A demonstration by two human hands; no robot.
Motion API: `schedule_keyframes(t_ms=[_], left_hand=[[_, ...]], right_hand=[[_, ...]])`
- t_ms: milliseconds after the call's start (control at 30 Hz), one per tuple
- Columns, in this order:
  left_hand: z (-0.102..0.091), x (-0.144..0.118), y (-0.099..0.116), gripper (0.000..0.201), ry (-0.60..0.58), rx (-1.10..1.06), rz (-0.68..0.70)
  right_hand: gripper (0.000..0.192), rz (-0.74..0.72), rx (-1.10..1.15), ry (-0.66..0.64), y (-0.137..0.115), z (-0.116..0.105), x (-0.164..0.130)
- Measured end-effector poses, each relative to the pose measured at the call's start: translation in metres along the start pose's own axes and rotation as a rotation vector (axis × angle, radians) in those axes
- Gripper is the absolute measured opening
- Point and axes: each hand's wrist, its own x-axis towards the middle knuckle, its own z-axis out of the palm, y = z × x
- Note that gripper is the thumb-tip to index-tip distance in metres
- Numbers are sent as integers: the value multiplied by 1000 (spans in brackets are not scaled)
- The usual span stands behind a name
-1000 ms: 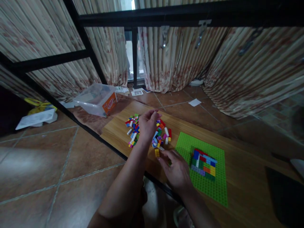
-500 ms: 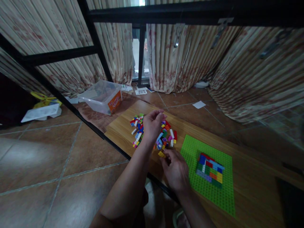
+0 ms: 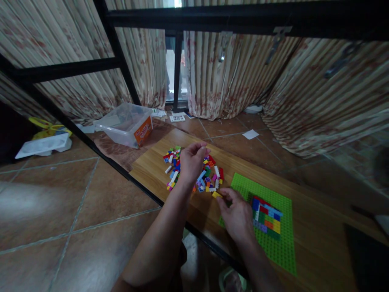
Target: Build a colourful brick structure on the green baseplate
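Yellow brick (image 3: 216, 194) apparently pinched by right hand (image 3: 238, 215), palm down.

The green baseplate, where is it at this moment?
In the head view the green baseplate lies on the wooden table, right of the brick pile, under the right hand.

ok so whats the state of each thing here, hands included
left hand: fingers pinched together, over the brick pile
right hand: fingertips on a yellow brick
green baseplate: flat, partly built
plastic tub: open, no lid
curtains: drawn
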Motion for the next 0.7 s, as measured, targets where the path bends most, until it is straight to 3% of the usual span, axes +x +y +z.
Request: schedule_keyframes(t_ms=[200, 367, 700], left_hand=[[1, -2, -2, 14, -21, -25, -1], [2, -2, -2, 14, -16, -46, -14], [2, -5, 0, 13, -35, -60, -37]], right_hand=[[31, -107, -60, 56, 7, 0, 9], [44, -239, -195, -34, 18, 8, 25], [29, -216, -207, -91, 16, 7, 37]])
